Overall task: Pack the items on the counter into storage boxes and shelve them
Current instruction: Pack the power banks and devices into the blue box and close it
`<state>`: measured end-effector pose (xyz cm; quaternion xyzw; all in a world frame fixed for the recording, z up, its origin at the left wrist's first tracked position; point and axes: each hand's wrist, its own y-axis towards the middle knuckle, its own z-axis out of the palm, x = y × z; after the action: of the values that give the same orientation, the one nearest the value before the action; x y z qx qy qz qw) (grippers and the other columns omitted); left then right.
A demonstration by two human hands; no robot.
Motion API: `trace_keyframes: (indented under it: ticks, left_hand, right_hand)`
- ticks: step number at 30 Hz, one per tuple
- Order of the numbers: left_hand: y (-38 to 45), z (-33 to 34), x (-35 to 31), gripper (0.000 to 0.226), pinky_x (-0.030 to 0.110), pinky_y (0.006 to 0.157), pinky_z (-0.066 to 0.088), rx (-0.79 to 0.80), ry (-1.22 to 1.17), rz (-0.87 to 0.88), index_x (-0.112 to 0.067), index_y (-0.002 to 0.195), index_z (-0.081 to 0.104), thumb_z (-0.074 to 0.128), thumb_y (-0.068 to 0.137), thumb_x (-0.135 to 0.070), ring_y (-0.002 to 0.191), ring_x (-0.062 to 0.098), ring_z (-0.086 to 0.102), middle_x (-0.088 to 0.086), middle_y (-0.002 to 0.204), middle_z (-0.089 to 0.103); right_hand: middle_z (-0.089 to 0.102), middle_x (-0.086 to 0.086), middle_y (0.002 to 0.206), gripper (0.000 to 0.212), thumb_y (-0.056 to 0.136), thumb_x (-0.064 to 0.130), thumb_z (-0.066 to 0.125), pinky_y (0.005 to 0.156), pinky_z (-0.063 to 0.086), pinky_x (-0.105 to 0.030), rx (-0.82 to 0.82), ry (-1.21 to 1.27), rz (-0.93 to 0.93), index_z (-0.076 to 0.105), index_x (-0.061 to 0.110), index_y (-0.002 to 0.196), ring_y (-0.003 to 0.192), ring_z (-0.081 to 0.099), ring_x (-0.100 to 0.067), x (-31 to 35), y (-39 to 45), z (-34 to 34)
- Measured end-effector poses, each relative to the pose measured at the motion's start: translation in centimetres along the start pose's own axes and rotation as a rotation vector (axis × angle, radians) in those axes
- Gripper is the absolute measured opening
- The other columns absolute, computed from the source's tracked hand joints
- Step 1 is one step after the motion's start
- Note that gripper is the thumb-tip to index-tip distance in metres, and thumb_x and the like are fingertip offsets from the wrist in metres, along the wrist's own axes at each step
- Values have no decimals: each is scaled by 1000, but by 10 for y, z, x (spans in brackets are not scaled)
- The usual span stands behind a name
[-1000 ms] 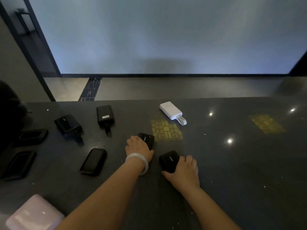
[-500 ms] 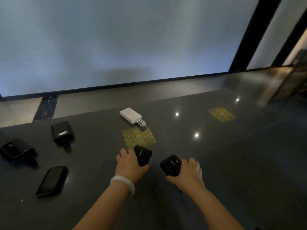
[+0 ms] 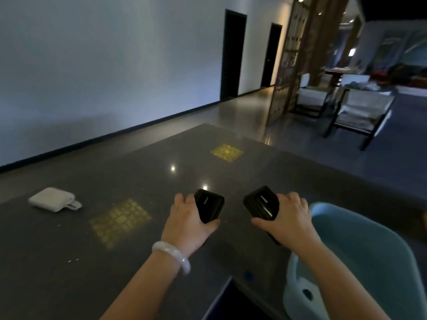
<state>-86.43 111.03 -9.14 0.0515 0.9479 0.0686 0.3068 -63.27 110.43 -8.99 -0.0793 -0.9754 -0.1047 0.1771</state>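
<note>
My left hand (image 3: 188, 224) grips one glossy black rectangular power bank (image 3: 209, 205), my right hand (image 3: 287, 221) another (image 3: 262, 202), above the dark tabletop (image 3: 69, 239). Slick casings could slip before reaching the pale blue plastic box (image 3: 360, 257).

A dim room. Beyond the dark polished counter (image 3: 161, 158) a long pale wall (image 3: 104, 65) runs with a black skirting at its foot, and two dark doorways (image 3: 233, 54) open at its far end. Right of the doorways stands a wooden lattice screen (image 3: 291, 61); past it, two pale chairs (image 3: 360, 112) with dark frames sit on a glossy grey floor (image 3: 242, 107)
</note>
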Motion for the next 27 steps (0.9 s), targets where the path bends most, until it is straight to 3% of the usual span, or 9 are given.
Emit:
trace_keyframes:
  ticks: [8, 13, 17, 20, 23, 27]
  left_hand:
    - [3, 77, -108, 64, 33, 88, 51, 136, -27, 221, -22, 121, 46, 70, 74, -59, 104, 15, 49, -4, 112, 35]
    - [-6, 119, -145, 65, 29, 81, 51, 200, -40, 282, -25, 118, 46, 72, 71, -62, 100, 12, 48, -7, 110, 37]
    - [-13, 133, -145, 63, 25, 74, 50, 203, -1, 277, -24, 116, 45, 70, 73, -62, 94, 10, 48, -8, 107, 36]
    - [-13, 136, -144, 60, 23, 68, 46, 196, 20, 266, -26, 114, 45, 69, 73, -62, 92, 9, 48, -10, 104, 35]
    - [-11, 136, -144, 63, 19, 66, 38, 197, 58, 290, -27, 119, 42, 70, 72, -60, 94, 7, 45, -11, 105, 32]
    - [-10, 137, -143, 75, 19, 70, 42, 205, 121, 360, -26, 129, 33, 67, 73, -62, 98, 5, 38, -9, 110, 28]
  right_hand:
    - [38, 4, 103, 69, 63, 64, 73, 94, 37, -35, -22, -16, 189, 56, 25, 118, 109, 39, -21, -128, -24, -50]
    - [41, 2, 118, 69, 62, 66, 70, 102, 36, -37, 126, -41, 192, 53, 27, 117, 117, 37, -21, -175, -31, -51]
    - [37, 6, 105, 64, 54, 70, 65, 93, 38, -35, 254, -85, 87, 54, 32, 104, 106, 37, -19, -185, -22, -41]
    - [35, 7, 100, 66, 52, 69, 67, 86, 34, -32, 318, -132, 2, 53, 31, 104, 96, 33, -15, -186, -12, -26]
    - [33, 9, 101, 68, 53, 67, 70, 91, 37, -35, 383, -130, -31, 52, 32, 108, 96, 31, -13, -183, -2, -8]
    - [34, 6, 107, 68, 61, 63, 72, 94, 39, -40, 491, -141, -8, 49, 28, 115, 105, 35, -19, -187, -3, 21]
